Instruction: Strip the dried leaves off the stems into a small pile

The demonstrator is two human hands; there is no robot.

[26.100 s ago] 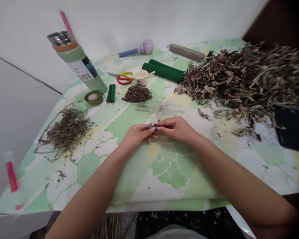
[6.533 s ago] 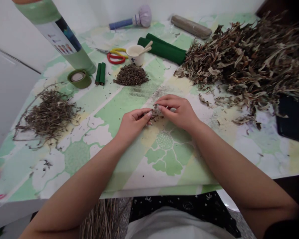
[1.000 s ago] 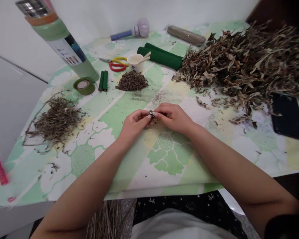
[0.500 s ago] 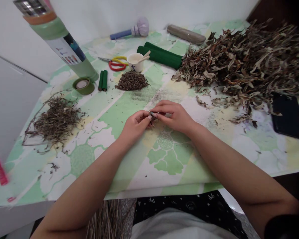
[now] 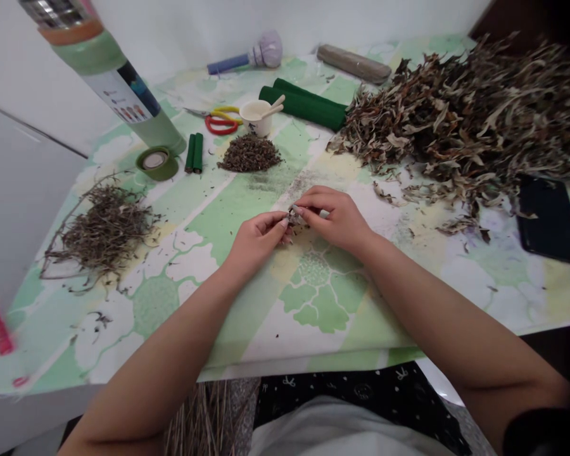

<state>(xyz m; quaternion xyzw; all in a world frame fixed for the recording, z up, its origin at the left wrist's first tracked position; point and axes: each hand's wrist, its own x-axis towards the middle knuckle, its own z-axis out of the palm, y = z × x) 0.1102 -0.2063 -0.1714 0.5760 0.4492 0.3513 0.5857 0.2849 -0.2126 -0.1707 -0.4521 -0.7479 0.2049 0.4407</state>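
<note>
My left hand (image 5: pixel 255 239) and my right hand (image 5: pixel 335 216) meet over the middle of the table, fingers pinched on a small dried leaf piece (image 5: pixel 293 217) held between them. A large heap of dried leaves (image 5: pixel 460 126) lies to the right, within a short reach of my right hand. Beyond my hands sits a small mound of crumbled leaf bits (image 5: pixel 249 154). A pile of bare stems (image 5: pixel 99 229) lies to the left.
A tall green flask (image 5: pixel 109 85) stands at back left, with a tape roll (image 5: pixel 154 163), two green sticks (image 5: pixel 194 152), scissors (image 5: pixel 218 120), a white cup with spoon (image 5: pixel 259 116), green rolled felt (image 5: pixel 308 109) and a black phone (image 5: pixel 551 218) at right. The table cloth (image 5: pixel 313 304) is green-patterned.
My hands have stayed together at the table's middle, fingers shifting slightly on the leaf piece; my right hand has lifted a little. The view has drifted slightly.
</note>
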